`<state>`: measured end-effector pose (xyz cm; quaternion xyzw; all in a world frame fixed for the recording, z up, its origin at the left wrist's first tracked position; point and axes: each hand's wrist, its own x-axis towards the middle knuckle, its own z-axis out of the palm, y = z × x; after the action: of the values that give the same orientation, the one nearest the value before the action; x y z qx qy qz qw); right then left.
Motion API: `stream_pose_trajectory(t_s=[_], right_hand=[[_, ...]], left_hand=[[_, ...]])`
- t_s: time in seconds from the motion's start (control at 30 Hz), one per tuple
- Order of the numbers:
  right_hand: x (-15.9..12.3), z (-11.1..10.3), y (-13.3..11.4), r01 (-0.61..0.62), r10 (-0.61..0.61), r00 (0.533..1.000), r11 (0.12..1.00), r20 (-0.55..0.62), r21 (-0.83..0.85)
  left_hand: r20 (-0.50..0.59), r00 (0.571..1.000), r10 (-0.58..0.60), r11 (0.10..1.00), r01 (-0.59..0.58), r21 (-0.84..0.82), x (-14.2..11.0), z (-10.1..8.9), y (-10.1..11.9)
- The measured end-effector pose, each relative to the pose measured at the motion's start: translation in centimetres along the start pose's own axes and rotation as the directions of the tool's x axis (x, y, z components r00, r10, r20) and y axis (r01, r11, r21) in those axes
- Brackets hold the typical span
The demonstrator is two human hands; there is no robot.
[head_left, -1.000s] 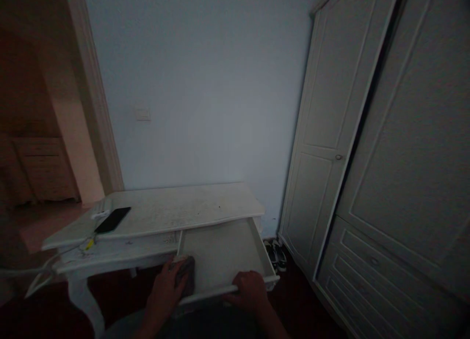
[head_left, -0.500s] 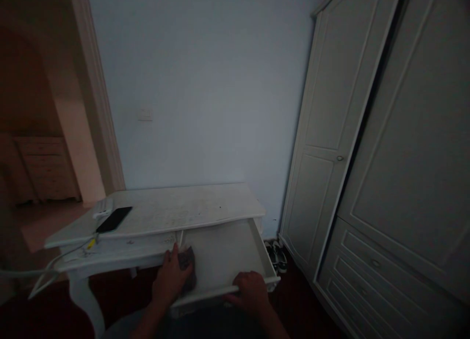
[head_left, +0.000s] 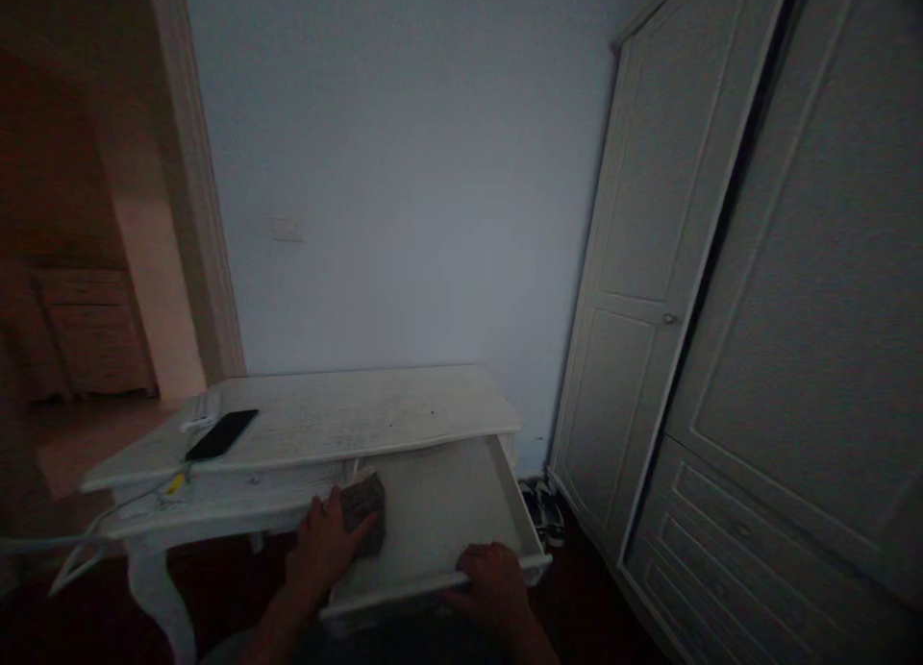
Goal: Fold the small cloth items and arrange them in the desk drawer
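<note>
A white desk [head_left: 338,410] stands against the wall with its right drawer [head_left: 439,521] pulled out. My left hand [head_left: 321,545] is closed on a dark cloth [head_left: 364,506], pressing it against the drawer's inner left side. My right hand [head_left: 490,578] grips the drawer's front edge, fingers curled over it. The inside of the drawer looks bare apart from the cloth.
A black phone [head_left: 222,434] and a white object [head_left: 200,417] lie on the desk's left end, with a cable [head_left: 93,540] hanging off. A tall white wardrobe [head_left: 721,309] fills the right side. Shoes [head_left: 542,511] sit on the floor beside the desk. A doorway [head_left: 87,261] opens at the left.
My left hand has slid the cloth deeper along the drawer's left side. My right hand has stayed on the drawer's front edge.
</note>
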<state>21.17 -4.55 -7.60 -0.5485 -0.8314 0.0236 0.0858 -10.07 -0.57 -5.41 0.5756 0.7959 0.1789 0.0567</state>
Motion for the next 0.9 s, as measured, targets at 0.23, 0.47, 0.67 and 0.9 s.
stream_pose_trajectory(t_s=[0.23, 0.47, 0.67, 0.9], right_hand=[[-0.1, -0.2, -0.2, -0.029, 0.029, 1.000, 0.999, -0.007, 0.034], [0.0, 0.2, 0.1, -0.026, 0.026, 1.000, 0.999, 0.005, 0.028], [0.0, 0.3, 0.0, -0.035, 0.036, 0.999, 0.999, -0.018, 0.033], [0.0, 0.1, 0.0, -0.021, 0.021, 1.000, 0.999, -0.009, 0.042]], left_hand=[[-0.032, 0.996, 0.083, 0.920, -0.064, 0.385, -4.6, -1.9, 2.0], [0.113, 0.993, 0.022, 0.992, -0.036, 0.121, -1.2, -1.8, 1.7], [0.138, 0.990, 0.016, 0.999, -0.023, 0.045, 1.2, -2.0, 2.7], [0.157, 0.986, -0.053, 0.998, 0.056, -0.014, 2.9, -1.9, 2.9]])
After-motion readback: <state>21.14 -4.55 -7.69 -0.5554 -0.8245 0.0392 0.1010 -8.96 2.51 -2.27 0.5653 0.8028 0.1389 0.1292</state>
